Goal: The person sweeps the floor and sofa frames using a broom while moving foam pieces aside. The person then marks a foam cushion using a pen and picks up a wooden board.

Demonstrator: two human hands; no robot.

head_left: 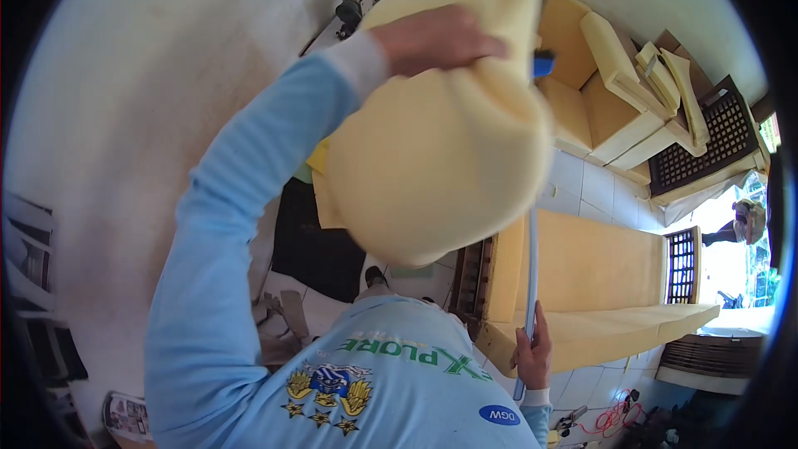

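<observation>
While the left hand (440, 40) is raised high in front of the body, it clenches the folded upper part of a large, cream-coloured foam piece (424, 175), its fingers sunk into the crease. The foam hangs in mid-air at the centre of the view, broad and rounded at its lower end, slightly blurred, with another part standing up above the knuckles. Well apart from it, low on the right, the right hand (534, 351) is closed around a long, slim, pale blue pole (533, 266), which runs upward until the foam hides it. At the foam's right edge shows a blue piece with dark bristles (544, 66); whether it joins the pole cannot be told. Both arms wear light blue sleeves, and the shirt (374, 374) below carries green lettering and a crest. Behind the pole, a long seat padded in yellow foam (603, 262) stretches to the right across a white tiled floor (611, 187). Farther up on the right are yellow seating blocks (573, 108), with loose foam pieces (665, 83) near a dark lattice panel (702, 145). To the left of the seat, a black sheet (316, 241) lies on the floor, partly behind the foam. A red cable (613, 420) is tangled at lower right.
</observation>
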